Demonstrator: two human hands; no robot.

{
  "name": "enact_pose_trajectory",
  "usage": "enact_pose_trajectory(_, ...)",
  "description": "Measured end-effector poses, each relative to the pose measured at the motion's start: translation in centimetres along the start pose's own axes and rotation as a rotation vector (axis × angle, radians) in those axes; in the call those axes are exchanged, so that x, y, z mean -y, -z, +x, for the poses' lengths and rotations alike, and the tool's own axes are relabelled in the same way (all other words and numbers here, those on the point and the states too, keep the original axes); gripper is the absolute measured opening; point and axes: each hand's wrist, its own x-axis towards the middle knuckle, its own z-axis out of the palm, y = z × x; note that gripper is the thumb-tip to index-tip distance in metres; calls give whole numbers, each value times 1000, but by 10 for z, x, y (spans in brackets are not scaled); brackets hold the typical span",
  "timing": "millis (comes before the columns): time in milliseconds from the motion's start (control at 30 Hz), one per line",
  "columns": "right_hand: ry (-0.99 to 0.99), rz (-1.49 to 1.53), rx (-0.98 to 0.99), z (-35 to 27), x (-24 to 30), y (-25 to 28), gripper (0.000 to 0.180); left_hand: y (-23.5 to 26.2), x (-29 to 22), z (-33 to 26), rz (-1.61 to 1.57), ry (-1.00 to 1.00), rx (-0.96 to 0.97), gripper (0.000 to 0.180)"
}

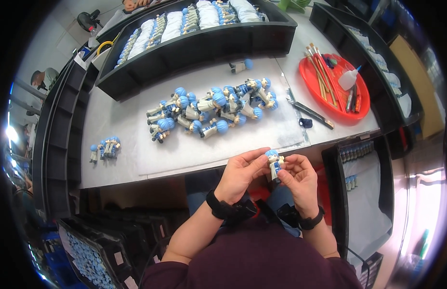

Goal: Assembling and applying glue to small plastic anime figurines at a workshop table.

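Figurine in hand: in your head view, one blue-haired figurine sits roughly upright between both hands, just off the near edge of the table
Progress: this one is in work; a heap of figurines lies loose on the white mat, and you cannot tell here which are finished
Apart: a small group lies to the left, while the black tray holds packed rows
Left hand: your thumb and fingers pinch the figurine's left side
Right hand: your thumb presses low, fingers curled behind, nearly closed
Forearms: both angle inward from below, wrists raised
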Motion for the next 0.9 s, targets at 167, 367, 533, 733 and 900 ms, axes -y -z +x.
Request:
enact_pose_trajectory(167, -20, -8, -7, -1, 0, 1, 32, 3, 3, 1, -2, -1, 0, 30)
enact_pose_trajectory(367, -14, -10, -10, -1, -1, 2, 32, 3, 5, 1, -15, 9, 16, 31)
enact_pose_trajectory(533, -12, -14, -3, -1, -3, 3, 32, 6, 6, 1, -5, 5, 23, 31)
enact_pose_trajectory(733, -22, -30, -19, -3, -3, 2, 32, 4, 6, 0, -19, 7, 20, 31)
enact_pose_trajectory(900, -14, -32, -2, -3, -4, 1, 33, 7, 7, -2, -3, 15, 7, 32)
